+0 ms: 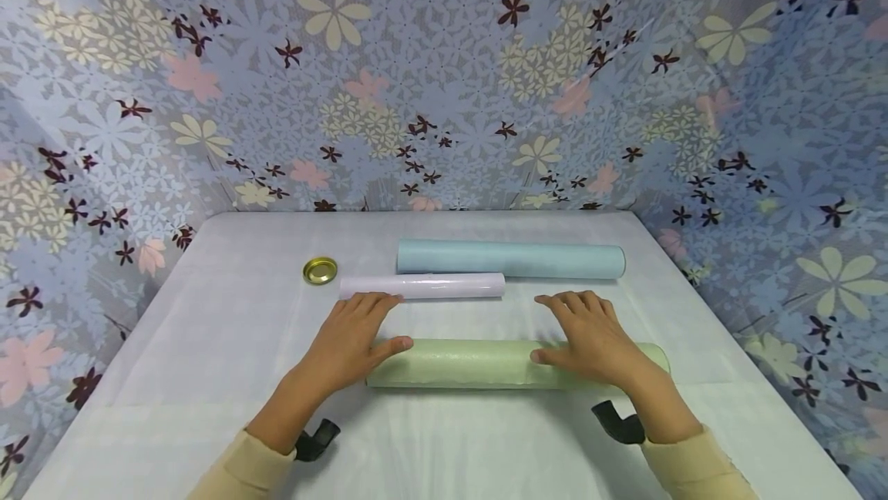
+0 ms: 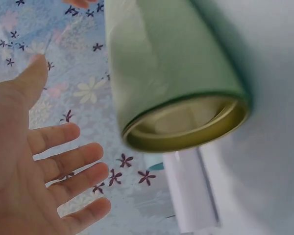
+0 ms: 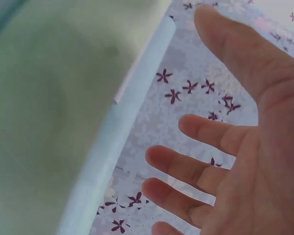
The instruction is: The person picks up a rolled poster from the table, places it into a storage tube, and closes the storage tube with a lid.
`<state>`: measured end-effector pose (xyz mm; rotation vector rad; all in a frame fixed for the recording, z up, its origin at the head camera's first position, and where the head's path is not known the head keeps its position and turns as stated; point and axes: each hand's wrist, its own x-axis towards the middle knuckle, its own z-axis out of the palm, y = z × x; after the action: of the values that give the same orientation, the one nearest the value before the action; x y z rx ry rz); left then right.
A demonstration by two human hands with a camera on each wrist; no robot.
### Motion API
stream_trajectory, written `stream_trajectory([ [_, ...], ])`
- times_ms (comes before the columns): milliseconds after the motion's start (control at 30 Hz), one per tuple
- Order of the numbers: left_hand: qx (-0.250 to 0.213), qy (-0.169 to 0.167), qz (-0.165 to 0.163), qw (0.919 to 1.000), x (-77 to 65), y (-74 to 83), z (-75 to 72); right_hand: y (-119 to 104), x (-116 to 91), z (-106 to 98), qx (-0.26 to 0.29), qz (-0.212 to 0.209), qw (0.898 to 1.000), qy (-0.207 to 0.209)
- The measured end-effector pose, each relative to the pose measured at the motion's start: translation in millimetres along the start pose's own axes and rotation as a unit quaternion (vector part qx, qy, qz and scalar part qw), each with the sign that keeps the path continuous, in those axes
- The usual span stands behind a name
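Across the white cloth-covered table [image 1: 458,446] lies a pale green cylindrical tube [image 1: 465,364]. The left hand [image 1: 350,334] and right hand [image 1: 586,330] are near it, fingers spread, grasping nothing. Only the left wrist view shows its recessed gold metallic end [image 2: 186,120]; only the head view shows the round gold metallic lid [image 1: 320,271]. Its surface looks faintly creased.

Bright, soft light with some blurry spots
The head view is bright and mostly sharp, with a thin white shine along the lilac tube [image 1: 444,285] and soft gray shadows on the white tablecloth [image 1: 486,446]; up close in the right wrist view, the green tube [image 3: 49,117] is very blurry, and the left wrist view looks a bit fuzzy too
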<state>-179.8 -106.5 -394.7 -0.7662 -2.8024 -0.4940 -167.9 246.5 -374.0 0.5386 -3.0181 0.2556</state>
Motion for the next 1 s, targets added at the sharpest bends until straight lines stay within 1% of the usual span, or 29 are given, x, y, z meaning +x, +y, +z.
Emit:
stream_trajectory([
  [167,0.008,0.011,-0.001,0.9999,12.6,-7.7,-10.7,10,16,-13,0.005,0.013,1.000,0.002],
  [267,0.017,0.005,-0.002,0.9998,20.9,-13.3,-14.9,17,28,-18,0.006,0.020,1.000,-0.007],
  [367,0.032,-0.008,-0.003,0.9995,29.7,-19.2,-16.2,25,40,-21,0.009,0.030,0.999,-0.021],
  [533,0.059,-0.036,-0.010,0.9976,43.4,-27.1,-16.1,38,58,-20,0.012,0.047,0.998,-0.041],
  [700,0.080,-0.058,-0.014,0.9950,53.9,-33.5,-13.5,52,76,-14,0.015,0.063,0.996,-0.060],
  [833,0.083,-0.075,-0.017,0.9936,60.9,-37.9,-11.0,61,88,-11,0.004,0.075,0.995,-0.070],
  [1000,0.087,-0.097,-0.022,0.9912,68.2,-42.6,-7.0,67,99,-8,-0.002,0.083,0.994,-0.070],
])
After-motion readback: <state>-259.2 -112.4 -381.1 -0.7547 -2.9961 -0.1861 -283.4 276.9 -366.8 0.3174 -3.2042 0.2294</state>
